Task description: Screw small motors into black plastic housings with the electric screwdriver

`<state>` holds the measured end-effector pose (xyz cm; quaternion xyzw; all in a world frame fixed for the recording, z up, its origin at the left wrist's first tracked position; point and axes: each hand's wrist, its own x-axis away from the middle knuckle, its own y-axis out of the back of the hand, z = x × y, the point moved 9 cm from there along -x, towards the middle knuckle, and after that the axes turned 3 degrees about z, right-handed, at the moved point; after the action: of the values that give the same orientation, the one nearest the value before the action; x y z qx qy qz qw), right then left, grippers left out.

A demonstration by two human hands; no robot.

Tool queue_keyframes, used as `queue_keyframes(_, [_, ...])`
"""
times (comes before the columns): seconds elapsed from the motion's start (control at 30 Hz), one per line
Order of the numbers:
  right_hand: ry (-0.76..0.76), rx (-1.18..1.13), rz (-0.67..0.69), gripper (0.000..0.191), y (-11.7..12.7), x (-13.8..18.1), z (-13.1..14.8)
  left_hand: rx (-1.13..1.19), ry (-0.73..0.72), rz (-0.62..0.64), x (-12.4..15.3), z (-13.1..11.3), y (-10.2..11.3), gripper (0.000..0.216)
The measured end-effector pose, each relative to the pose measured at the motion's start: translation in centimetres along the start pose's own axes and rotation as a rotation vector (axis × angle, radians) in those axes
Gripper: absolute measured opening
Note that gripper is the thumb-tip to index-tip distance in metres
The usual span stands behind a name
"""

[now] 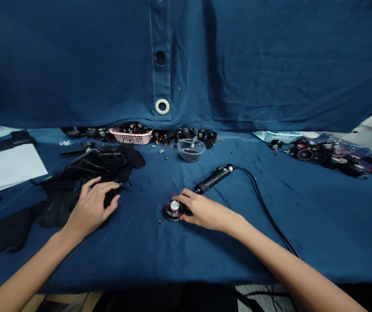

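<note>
My right hand (203,211) grips the edge of a small round black motor unit (174,207) with a white disc and red wires, low over the blue cloth. Part of the unit is hidden behind my fingers. Just beyond that hand lies a black electric screwdriver (214,178), its cord trailing off to the right. My left hand (96,201) is open, thumb apart from the fingers, over the near edge of a heap of black plastic parts (104,162). Whether its fingertips touch a part I cannot tell.
A clear tub of small dark screws (191,152) stands near the back. Behind are a pink basket (133,137), a light-blue basket (278,137) and more wired motor units (327,156). White paper (8,167) lies at left. A blue curtain (108,60) hangs across the back.
</note>
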<state>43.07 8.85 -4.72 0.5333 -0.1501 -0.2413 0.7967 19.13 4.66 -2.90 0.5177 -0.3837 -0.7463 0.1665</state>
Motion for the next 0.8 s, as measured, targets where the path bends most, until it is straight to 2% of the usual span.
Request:
queue_keyframes(0.13, [0.025,0.288,-0.081,0.046,0.6,-0.9,0.8,-0.055,-0.073,0.098,-0.9,-0.5,-1.2,0.029])
queue_keyframes(0.23, [0.064,0.392,-0.189,0.050,0.8,-1.5,1.5,-0.108,-0.015,0.106,-2.3,-1.9,-1.1,0.047])
queue_keyframes(0.3, [0.134,0.407,-0.236,0.054,0.4,-1.7,2.2,0.032,-0.020,0.182,-3.3,-4.0,-1.7,0.065])
queue_keyframes(0.4, [0.198,0.436,-0.247,0.048,-0.6,-2.0,2.9,0.397,-0.029,0.477,-3.9,-7.6,-4.6,0.089])
queue_keyframes(0.5, [0.200,0.479,-0.249,0.039,-0.9,-1.8,3.4,0.600,-0.037,0.604,-4.2,-9.8,-6.6,0.091])
queue_keyframes(0.63, [0.132,0.422,-0.193,0.032,0.3,-1.0,3.6,0.715,-0.018,0.582,-4.9,-10.4,-7.0,0.078])
queue_keyframes(0.8, [0.036,0.098,-0.183,0.039,3.7,0.5,3.4,0.792,-0.048,0.487,-6.8,-11.1,-4.6,0.071])
